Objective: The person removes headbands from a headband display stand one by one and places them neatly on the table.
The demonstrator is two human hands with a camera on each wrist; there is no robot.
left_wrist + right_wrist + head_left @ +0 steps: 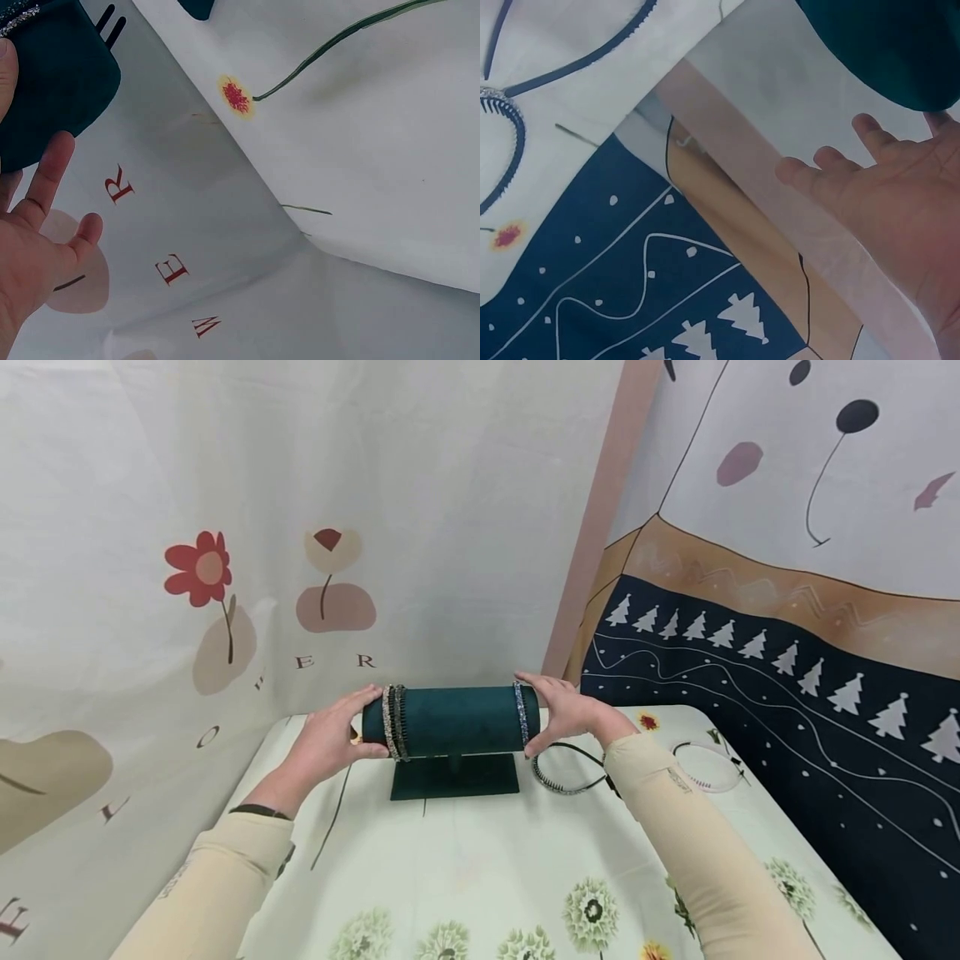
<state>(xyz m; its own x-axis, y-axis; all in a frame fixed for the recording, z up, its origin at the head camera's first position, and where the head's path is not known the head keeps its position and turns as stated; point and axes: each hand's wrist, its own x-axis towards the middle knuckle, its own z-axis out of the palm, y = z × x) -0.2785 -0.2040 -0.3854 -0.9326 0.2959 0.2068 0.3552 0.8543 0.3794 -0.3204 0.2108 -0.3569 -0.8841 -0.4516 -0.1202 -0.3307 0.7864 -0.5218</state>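
Observation:
A dark green headband display stand point(461, 718), a sideways cylinder above a flat base point(420, 782), stands on the table. Glittery toothed headbands point(387, 722) sit side by side round its left part, and one blue sparkly headband point(521, 717) circles its right part. My left hand point(322, 739) grips the left end, thumb in front beside the headbands and fingers behind. At the other end my right hand point(572, 708) spans the cylinder, thumb low and fingers on top, close to the blue headband. In the right wrist view several fingers point(799, 176) spread away from the cylinder.
A black toothed headband point(561, 790) lies right of the stand, partly behind the right forearm. Farther right lies a pale headband point(712, 768). The flower-print tablecloth point(450, 868) covers the table. Printed curtains point(465, 527) hang behind and along the right side.

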